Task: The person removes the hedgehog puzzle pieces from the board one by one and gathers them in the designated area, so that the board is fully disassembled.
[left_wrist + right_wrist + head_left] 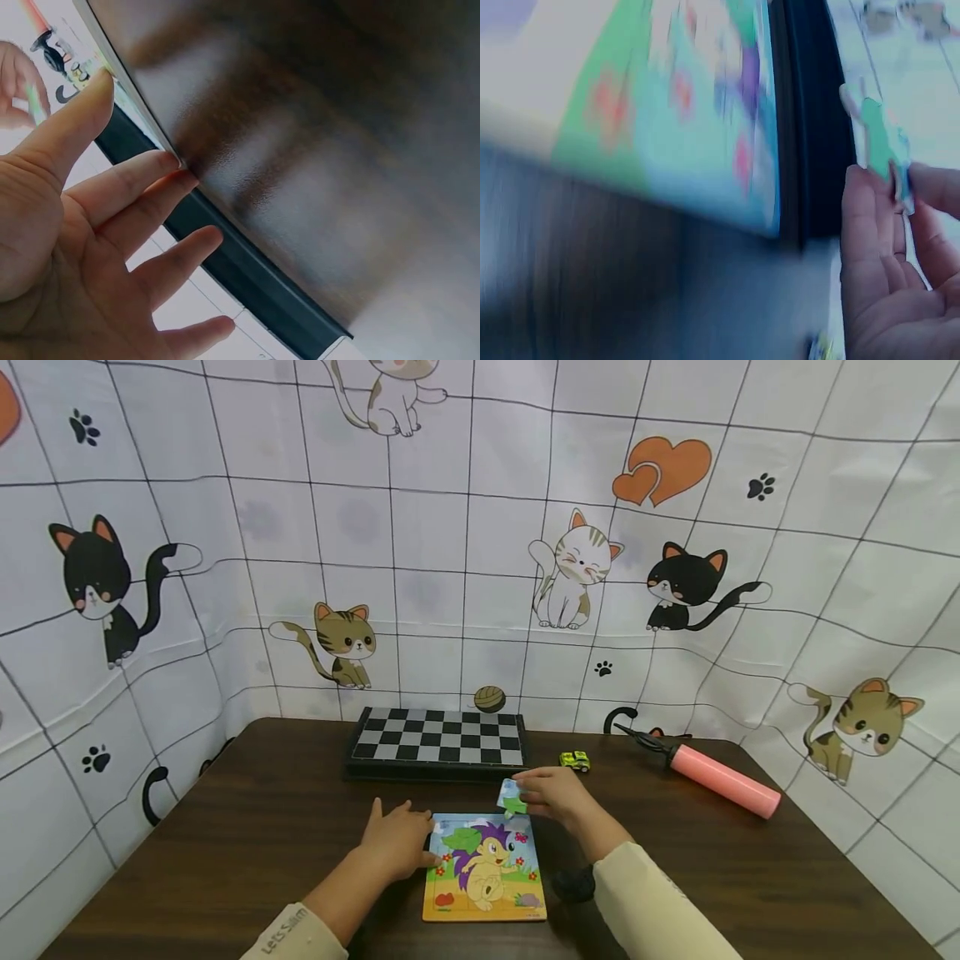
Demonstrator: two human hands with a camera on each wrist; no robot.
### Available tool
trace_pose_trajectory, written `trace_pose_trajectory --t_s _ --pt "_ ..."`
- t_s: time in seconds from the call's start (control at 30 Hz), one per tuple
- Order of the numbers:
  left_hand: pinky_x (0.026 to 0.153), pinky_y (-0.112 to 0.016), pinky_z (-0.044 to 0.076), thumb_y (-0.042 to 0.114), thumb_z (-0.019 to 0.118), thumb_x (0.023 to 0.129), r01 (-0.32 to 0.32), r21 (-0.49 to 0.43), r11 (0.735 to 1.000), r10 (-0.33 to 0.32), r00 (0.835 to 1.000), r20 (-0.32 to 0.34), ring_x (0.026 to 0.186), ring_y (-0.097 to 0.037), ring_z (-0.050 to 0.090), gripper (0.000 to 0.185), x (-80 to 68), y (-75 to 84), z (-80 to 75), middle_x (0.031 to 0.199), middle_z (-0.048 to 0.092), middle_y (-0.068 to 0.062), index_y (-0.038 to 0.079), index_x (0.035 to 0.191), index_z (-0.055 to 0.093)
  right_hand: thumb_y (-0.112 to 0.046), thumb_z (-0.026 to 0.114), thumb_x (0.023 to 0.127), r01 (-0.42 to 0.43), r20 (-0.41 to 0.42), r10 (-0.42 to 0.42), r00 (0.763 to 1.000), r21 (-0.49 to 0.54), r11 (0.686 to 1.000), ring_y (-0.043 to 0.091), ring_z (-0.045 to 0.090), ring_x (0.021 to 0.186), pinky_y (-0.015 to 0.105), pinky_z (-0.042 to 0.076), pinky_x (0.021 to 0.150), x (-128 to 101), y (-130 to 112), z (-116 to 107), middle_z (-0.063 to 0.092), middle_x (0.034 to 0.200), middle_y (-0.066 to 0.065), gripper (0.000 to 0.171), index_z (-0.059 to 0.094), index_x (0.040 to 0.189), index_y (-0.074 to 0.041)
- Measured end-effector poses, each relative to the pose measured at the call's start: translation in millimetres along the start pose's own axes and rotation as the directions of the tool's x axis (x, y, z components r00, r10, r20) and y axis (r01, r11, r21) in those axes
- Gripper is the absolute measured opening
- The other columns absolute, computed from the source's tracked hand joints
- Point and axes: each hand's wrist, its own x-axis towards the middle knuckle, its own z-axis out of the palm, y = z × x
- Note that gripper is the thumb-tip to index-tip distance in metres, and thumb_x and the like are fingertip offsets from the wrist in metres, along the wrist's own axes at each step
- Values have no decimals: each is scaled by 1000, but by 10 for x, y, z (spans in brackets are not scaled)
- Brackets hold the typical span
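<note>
A person's right hand [555,797] pinches a puzzle piece [512,797] just above the far edge of the hedgehog puzzle board [483,868] on the brown table [247,827] — the left hand [397,843], fingers spread, steadies the board's left edge.

Left hand [396,843] flat, right hand [551,795] pinching

The table [247,827] looks like dark wood grain with a soft sheen. The puzzle [483,868] is flat board, colour-printed and matt. The pump [723,782] is smooth pink plastic. The backdrop [450,552] is printed cloth, creased and matt.
</note>
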Motion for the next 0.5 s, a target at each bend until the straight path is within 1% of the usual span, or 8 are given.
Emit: trace_pose_trajectory --t_s 0.1,0.23,0.37,0.5 --pt "113 -69 17 42 78 82 2 -4 1000 -2 1000 11 136 -36 44 57 13 -1 -3 138 59 -10 10 128 67 -9 59 99 -54 -61 53 997 -26 998 18 69 90 37 60 79 -22 96 -298 68 111 18 26 68 118 7" --pt "111 -68 23 41 78 83 -1 -17 1000 1 1000 24 132 -36 49 59 27 -6 0 138 59 -11 8 130 65 -10 59 99 -117 -114 107 988 -83 990 13 67 84 33 60 75 -55 224 -621 67 116 16 27 69 119 5" --pt "109 -66 29 40 79 83 -8 -35 999 9 1000 19 127 -37 54 59 29 -17 3 137 59 -13 5 129 65 -10 60 98 -150 -144 131 981 -125 981 11 65 80 31 59 70 -67 304 -785 70 108 10 25 71 115 4" --pt "108 -64 34 40 79 83 -18 -34 999 19 1000 13 126 -37 55 59 32 -13 5 136 60 -13 4 128 65 -11 61 97 -148 -149 124 981 -160 976 13 64 82 32 59 70 -79 322 -832 70 100 7 23 73 111 3"
